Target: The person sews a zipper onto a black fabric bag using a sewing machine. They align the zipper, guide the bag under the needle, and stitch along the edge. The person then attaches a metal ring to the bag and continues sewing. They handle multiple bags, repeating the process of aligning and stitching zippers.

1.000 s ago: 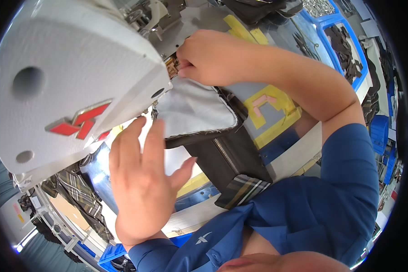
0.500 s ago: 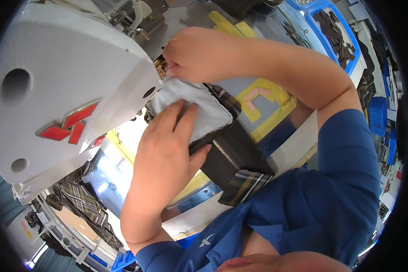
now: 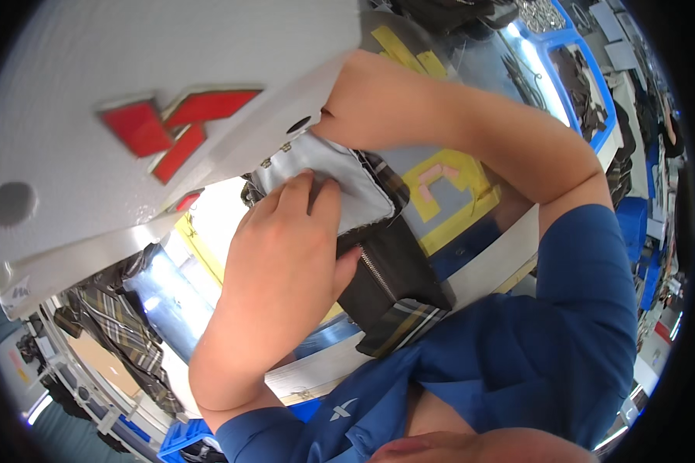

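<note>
My left hand [image 3: 282,239] lies flat on a light grey cloth piece [image 3: 361,197], fingers stretched toward the machine and thumb out to the side. Beneath that cloth is black fabric with a metal zipper [image 3: 377,270], its near end finished with a plaid flap [image 3: 401,328] by my shirt. At the cloth's far edge, my right hand [image 3: 371,100] is curled closed. Its fingertips are hidden behind the white sewing machine head [image 3: 62,62], so what they grip cannot be seen. The needle area is hidden too.
Yellow tape [image 3: 449,235] marks the work surface right of the cloth. Scissors [image 3: 520,73] lie farther back, beside a blue-rimmed tray [image 3: 547,42] of dark pieces. Plaid fabric [image 3: 123,336] hangs at the left, above a blue bin [image 3: 179,441].
The view has shifted, and the machine head now fills more of it and covers my right fingertips. Both hands keep nearly the same places on the cloth.
</note>
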`<action>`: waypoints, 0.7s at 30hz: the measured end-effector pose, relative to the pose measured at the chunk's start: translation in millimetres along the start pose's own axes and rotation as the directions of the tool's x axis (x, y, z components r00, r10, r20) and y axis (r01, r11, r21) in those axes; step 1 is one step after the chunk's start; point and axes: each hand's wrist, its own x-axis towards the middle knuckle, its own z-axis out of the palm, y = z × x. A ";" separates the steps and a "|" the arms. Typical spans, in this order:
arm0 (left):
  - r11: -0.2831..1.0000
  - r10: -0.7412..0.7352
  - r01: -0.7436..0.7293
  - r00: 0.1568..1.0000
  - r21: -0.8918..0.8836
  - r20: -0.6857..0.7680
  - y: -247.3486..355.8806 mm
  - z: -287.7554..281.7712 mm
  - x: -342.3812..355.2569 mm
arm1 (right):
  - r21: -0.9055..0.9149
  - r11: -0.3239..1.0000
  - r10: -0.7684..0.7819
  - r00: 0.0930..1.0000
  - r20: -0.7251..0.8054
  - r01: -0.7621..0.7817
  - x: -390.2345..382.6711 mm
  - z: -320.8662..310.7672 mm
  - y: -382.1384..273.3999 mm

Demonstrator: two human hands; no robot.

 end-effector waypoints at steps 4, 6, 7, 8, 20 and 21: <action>1.000 0.009 -0.009 1.000 -0.014 0.002 -2.3 0.4 -1.2 | -0.055 0.997 -0.062 0.996 -0.071 0.058 -6.7 0.1 3.4; 1.000 0.016 -0.016 1.000 -0.002 -0.008 -2.3 -0.2 -2.1 | -0.056 0.994 -0.102 0.987 -0.124 0.096 -6.9 0.8 3.2; 1.000 0.021 -0.021 1.000 0.007 -0.008 -3.0 0.4 -2.8 | -0.053 0.996 -0.078 0.991 -0.110 0.073 -6.1 0.8 0.7; 1.000 0.024 -0.023 1.000 0.013 -0.015 -3.5 1.3 -3.2 | -0.052 0.997 -0.053 0.994 -0.096 0.048 -5.0 0.9 -2.0; 0.990 0.087 -0.075 0.991 0.118 -0.099 -5.1 7.3 -6.7 | -0.073 0.997 -0.047 0.987 -0.153 0.036 1.7 8.1 0.6; 0.990 0.089 -0.077 0.991 0.122 -0.103 -5.4 7.5 -6.4 | -0.101 0.992 -0.089 0.979 -0.182 0.071 2.4 9.7 3.5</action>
